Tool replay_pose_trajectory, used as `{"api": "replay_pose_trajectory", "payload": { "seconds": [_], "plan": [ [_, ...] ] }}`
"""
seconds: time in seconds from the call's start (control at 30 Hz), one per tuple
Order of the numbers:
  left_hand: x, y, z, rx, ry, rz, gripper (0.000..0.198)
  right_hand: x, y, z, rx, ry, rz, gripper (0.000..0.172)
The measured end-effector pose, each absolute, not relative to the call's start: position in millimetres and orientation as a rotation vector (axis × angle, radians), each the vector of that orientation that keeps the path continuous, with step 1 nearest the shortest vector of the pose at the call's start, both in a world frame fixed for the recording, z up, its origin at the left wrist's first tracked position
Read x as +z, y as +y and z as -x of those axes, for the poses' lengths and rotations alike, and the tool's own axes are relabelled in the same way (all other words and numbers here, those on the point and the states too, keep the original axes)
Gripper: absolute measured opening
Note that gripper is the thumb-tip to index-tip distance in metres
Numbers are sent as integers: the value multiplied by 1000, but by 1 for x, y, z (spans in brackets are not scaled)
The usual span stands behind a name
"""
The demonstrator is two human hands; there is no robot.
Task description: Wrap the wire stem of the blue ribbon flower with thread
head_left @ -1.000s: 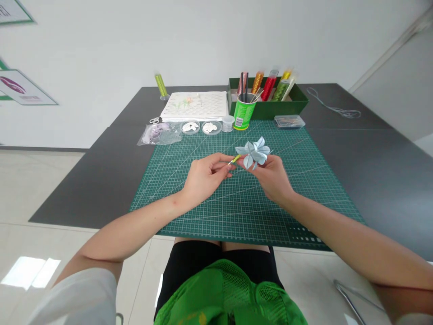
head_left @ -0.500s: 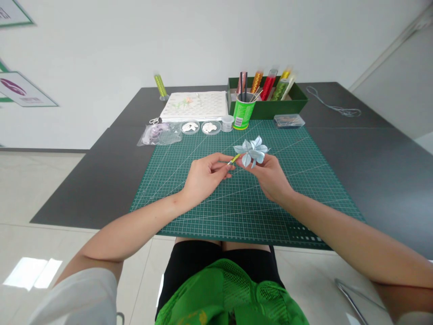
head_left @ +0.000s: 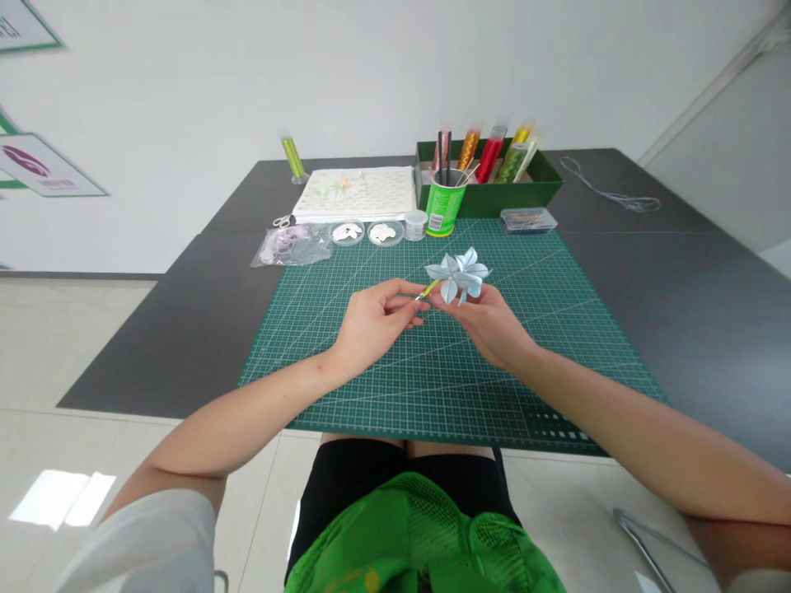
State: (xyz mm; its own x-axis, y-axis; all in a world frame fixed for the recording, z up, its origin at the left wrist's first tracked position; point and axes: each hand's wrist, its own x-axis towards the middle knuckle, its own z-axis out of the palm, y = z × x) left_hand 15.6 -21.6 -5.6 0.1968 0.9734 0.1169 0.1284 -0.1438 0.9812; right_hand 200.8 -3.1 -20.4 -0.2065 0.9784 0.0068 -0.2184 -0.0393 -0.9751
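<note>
A pale blue flower [head_left: 461, 274] with several pointed petals is held above the green cutting mat [head_left: 395, 387]. Its yellow-green stem [head_left: 431, 288] slants down to the left, with a silvery tip. My left hand [head_left: 380, 319] pinches the lower end of that stem between thumb and fingers. Behind and beneath the petals, my right hand [head_left: 493, 323] has its fingers closed around the top of the stem; the petals partly hide its fingertips.
Along the mat's far edge are a plastic bag [head_left: 290, 245], two dishes of white pieces [head_left: 347, 232], a green can [head_left: 445, 204] and a clear case [head_left: 528, 220]. Behind stand a white pad [head_left: 389, 193], a green box [head_left: 547, 189] with colored rolls and a cord [head_left: 624, 200].
The flower and my right hand have shifted very slightly to the left. My left hand keeps its pinch on the stem.
</note>
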Motion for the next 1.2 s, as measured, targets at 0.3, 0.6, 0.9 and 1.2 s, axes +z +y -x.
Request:
{"api": "replay_pose_trajectory", "payload": {
  "seconds": [0.3, 0.6, 0.9, 1.2],
  "plan": [
    [-7, -21, -16, 1080, 1103, -1511, 26, -22, 0, -202, 1246, -1271, 1048, 40],
    [-4, -24, -16, 1077, 1110, -1516, 24, -25, -1, -202, 1133, -1341, 1061, 34],
    [-5, -23, -17, 1092, 1112, -1496, 22, -26, -4, -201, 1017, -1474, 979, 20],
    [-3, -23, -17, 1089, 1089, -1472, 22, -27, -3, -198, 1262, -1277, 960, 30]
  ]
}}
